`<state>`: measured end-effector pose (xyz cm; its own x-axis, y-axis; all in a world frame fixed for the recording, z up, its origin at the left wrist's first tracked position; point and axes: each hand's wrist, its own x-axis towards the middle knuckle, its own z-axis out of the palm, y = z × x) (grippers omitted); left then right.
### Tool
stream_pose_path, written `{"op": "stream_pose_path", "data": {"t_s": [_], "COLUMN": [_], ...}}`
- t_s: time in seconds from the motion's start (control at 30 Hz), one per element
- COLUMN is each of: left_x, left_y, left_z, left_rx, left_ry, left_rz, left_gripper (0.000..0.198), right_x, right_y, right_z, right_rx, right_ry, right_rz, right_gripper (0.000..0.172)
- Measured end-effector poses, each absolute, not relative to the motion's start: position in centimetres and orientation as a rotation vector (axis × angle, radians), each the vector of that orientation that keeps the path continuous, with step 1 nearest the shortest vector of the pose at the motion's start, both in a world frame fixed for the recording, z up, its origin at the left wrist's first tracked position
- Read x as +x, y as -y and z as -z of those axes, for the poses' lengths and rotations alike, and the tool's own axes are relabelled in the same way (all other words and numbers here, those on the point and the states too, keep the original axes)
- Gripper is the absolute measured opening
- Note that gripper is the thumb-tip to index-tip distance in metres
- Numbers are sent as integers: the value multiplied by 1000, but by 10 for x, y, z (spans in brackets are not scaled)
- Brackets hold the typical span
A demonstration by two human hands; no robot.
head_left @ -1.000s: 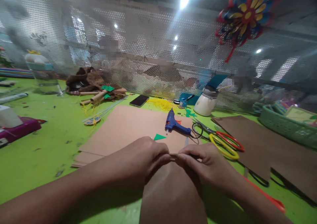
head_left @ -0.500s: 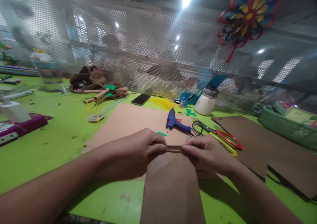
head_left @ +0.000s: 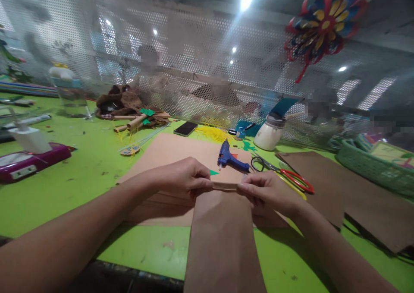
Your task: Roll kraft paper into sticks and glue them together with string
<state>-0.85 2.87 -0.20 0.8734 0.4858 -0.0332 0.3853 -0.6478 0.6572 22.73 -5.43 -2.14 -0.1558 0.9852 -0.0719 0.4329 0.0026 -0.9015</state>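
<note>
A long strip of brown paper [head_left: 223, 237] runs from the lower edge up to my hands, its top end rolled or folded into a narrow band. My left hand [head_left: 186, 178] pinches the left end of that band, fingers closed. My right hand [head_left: 267, 191] pinches the right end, also closed. Both hands hover over a stack of tan cardboard sheets [head_left: 171, 155] on the green table [head_left: 64, 185]. Just beyond my fingers lie a blue glue gun [head_left: 230, 158] and a small green paper triangle [head_left: 213, 172].
Red and yellow handled scissors [head_left: 291, 180] lie right of the glue gun beside dark brown sheets [head_left: 323, 176]. A white jar [head_left: 271, 134], a phone [head_left: 185, 128], a green basket [head_left: 371, 165], a purple tray [head_left: 29, 161] and paper rolls [head_left: 136, 121] ring the table. Perforated mesh stands behind.
My hands have moved slightly apart along the rolled end of the brown paper, exposing more of the band, and sit higher in view as the view has tilted down.
</note>
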Motion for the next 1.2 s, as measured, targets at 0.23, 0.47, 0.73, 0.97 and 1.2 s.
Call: {"op": "stream_pose_path", "data": {"t_s": [0.23,0.47,0.73,0.97,1.2], "left_x": [-9,-7,-10,5,10], "left_y": [-31,-34,-37,-11,17], "left_z": [1,5,8,21,25], "left_rx": [2197,2039,1810,1318,1175], "left_ry": [-593,-543,-444,-301,-330], "left_rz": [-149,-314,-378,-257,-123], "left_gripper": [32,22,21,18,18], "right_x": [227,231,236,218,204], "right_y": [54,55,57,72,80], "right_z": [23,22,14,6,5], "right_rx": [-1457,-1431,-1227,-971,-946], "right_ry": [1553,1506,1512,1680,1415], "right_rz": [-1038,-1039,-926,-1192,-1314], "right_gripper": [36,36,34,23,19]}}
